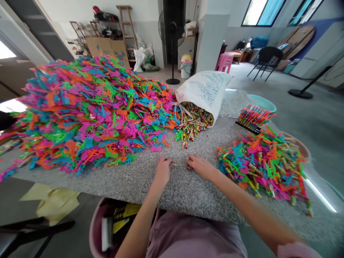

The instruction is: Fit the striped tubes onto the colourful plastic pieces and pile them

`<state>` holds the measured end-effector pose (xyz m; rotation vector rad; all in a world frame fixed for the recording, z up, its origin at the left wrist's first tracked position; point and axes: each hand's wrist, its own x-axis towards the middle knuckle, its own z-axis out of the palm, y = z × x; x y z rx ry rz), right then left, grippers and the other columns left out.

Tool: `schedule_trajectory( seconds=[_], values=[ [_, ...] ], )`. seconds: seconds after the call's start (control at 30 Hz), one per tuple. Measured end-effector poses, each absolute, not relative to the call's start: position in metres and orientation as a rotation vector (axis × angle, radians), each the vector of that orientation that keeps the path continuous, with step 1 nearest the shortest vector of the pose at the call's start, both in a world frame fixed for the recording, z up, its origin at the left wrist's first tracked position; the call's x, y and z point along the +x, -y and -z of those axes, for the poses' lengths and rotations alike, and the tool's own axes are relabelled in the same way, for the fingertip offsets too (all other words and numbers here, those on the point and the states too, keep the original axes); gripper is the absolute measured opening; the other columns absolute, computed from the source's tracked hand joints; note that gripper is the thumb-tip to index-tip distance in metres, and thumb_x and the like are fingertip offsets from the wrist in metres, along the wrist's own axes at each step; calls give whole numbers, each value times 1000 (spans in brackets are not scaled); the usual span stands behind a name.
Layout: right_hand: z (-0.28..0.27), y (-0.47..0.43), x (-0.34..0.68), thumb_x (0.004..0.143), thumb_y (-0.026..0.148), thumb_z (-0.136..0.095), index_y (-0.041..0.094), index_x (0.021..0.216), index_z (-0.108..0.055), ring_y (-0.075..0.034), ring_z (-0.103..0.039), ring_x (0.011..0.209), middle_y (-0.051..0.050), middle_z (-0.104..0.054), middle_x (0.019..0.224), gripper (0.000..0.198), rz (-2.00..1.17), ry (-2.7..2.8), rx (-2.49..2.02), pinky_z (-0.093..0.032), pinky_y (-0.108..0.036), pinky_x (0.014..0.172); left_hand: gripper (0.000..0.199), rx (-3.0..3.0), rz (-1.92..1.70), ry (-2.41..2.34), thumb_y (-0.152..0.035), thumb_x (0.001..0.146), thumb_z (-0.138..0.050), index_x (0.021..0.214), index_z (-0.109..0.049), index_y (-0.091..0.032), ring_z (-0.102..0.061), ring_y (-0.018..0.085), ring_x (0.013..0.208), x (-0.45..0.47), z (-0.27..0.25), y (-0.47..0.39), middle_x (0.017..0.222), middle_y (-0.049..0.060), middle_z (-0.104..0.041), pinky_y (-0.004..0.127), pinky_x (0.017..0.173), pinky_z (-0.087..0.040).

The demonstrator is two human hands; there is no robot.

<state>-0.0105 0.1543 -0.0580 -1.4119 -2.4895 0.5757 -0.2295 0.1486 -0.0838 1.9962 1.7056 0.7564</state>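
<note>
Tabletop (188, 193) of speckled stone, left hand (163, 169) pinching slim striped tube (174, 164), right hand (198, 166) curled, grip's contents unclear

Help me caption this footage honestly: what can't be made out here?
All in the head view:
Small piece at the left hand: too small for detail; fingers cover one end.
Right hand: what it pinches, if anything, is hidden by its own fingers.
White sack: print too small to read; its fabric hides the deeper contents.
Pink tub: cut off by the bottom edge, partly covered by the left forearm.
</note>
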Motion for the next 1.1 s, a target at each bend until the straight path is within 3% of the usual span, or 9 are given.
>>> schedule_trajectory(
  seconds=[0.1, 0.23, 0.33, 0.4, 0.53, 0.67, 0.77, 0.9, 1.1],
  values=[
    [66, -157, -22, 74, 12, -63, 19, 84, -61, -20, -62, 86, -6, -65, 95, 12, -644, 2295, -1495, -46, -27, 75, 18, 1984, -731, -1474, -7, 75, -59, 78, -72, -19, -61, 20, 81, -220, 84, -155, 83, 6, -64, 33, 79, -47],
    [81, -154, -43, 75, 24, -63, 21, 89, -60, -18, -62, 68, 0, -66, 74, 15, -749, 1974, -1585, -44, -25, 59, 36, 1672, -899, -1300, -1, 71, -56, 101, -66, -19, -66, 18, 82, -201, 86, -159, 87, 5, -69, 32, 79, -50],
    [89, -152, -47, 69, 24, -64, 21, 94, -57, -17, -62, 65, 2, -65, 72, 26, -790, 1752, -1572, -45, -25, 59, 33, 1557, -981, -1298, -10, 74, -59, 106, -61, -17, -67, 19, 83, -209, 88, -169, 90, 8, -70, 33, 78, -52],
    [93, -151, -42, 71, 26, -61, 21, 99, -56, -17, -63, 71, 0, -67, 80, 29, -804, 1613, -1529, -48, -26, 64, 30, 1616, -1043, -1554, -24, 78, -61, 107, -60, -16, -66, 23, 88, -227, 87, -183, 95, 11, -69, 37, 82, -51],
    [100, -143, -30, 73, 29, -58, 19, 93, -60, -18, -63, 75, -4, -68, 84, 23, -840, 1460, -1432, -50, -30, 72, 57, 1766, -919, -2332, -46, 73, -66, 116, -58, -9, -57, 37, 109, -260, 80, -214, 114, 23, -60, 48, 91, -44],
    [100, -135, -27, 71, 31, -63, 20, 88, -65, -21, -62, 82, -5, -68, 86, 21, -888, 1364, -1373, -49, -34, 78, 46, 1805, -680, -2430, -40, 78, -58, 112, -62, -8, -60, 37, 103, -269, 72, -214, 100, 22, -65, 45, 84, -47],
    [94, -131, -31, 74, 38, -62, 19, 89, -64, -20, -62, 73, -4, -68, 79, 24, -972, 1261, -1350, -51, -32, 68, 37, 1640, -871, -2277, -31, 83, -49, 111, -63, -12, -65, 32, 91, -264, 71, -185, 85, 16, -69, 43, 82, -47],
    [78, -125, -43, 74, 41, -64, 18, 92, -63, -17, -62, 65, -2, -67, 73, 29, -1142, 1167, -1297, -50, -28, 62, 38, 1108, -1281, -1570, -34, 77, -58, 110, -63, -16, -66, 25, 90, -233, 73, -135, 94, 10, -71, 39, 84, -50],
    [50, -114, -38, 72, 35, -67, 18, 88, -65, -16, -60, 68, -2, -68, 77, 24, -1162, 1315, -1227, -48, -28, 65, 47, 901, -1099, -1086, -24, 60, -77, 106, -67, -19, -65, 17, 81, -184, 48, -101, 86, 2, -71, 30, 79, -50]
  ],
)
